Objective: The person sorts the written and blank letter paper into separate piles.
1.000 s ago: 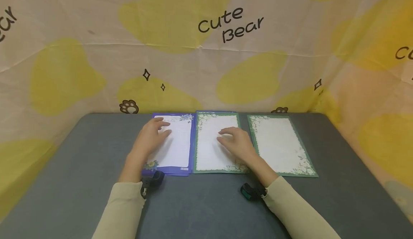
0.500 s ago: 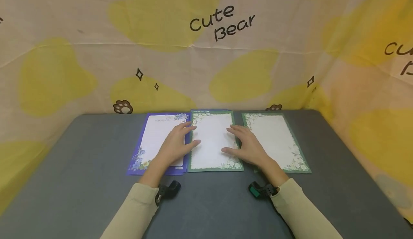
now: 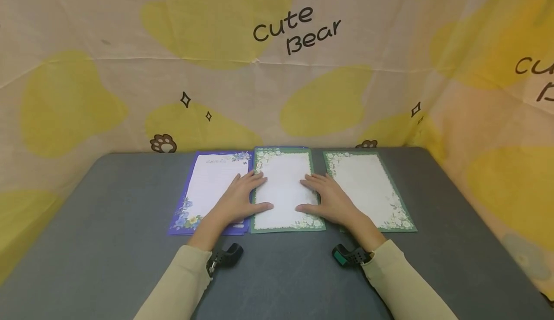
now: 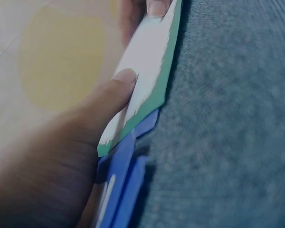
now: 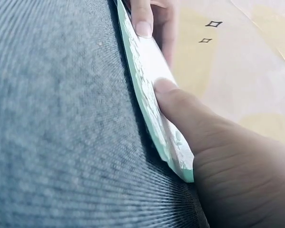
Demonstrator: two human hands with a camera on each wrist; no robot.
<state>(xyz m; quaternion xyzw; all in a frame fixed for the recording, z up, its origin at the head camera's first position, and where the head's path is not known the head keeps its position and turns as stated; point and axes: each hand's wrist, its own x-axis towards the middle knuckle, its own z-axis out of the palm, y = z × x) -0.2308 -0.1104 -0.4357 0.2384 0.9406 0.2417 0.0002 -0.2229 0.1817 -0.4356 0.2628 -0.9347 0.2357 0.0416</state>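
A sheet of stationery paper (image 3: 285, 190) with a green floral border lies flat in the middle of the row. My left hand (image 3: 238, 199) spreads over its left edge, also covering part of the purple-bordered floral sheet (image 3: 212, 178). On the opposite edge, my right hand (image 3: 332, 199) rests with fingers spread and overlaps the left side of another green-bordered sheet (image 3: 363, 185). In the left wrist view, the left thumb (image 4: 126, 78) touches the middle sheet's white face. The right thumb (image 5: 166, 88) presses that same face in the right wrist view.
Purple-blue paper edges (image 4: 128, 175) show beneath and beside the middle sheet, with several layers at the left. The sheets lie near the back of the grey table (image 3: 285, 281). A yellow-patterned cloth (image 3: 242, 104) hangs right behind the table.
Both hands have moved right, the left from over the purple sheet to the middle sheet's left edge, the right to its right edge. They have since lowered onto the paper. The view has shifted slightly.
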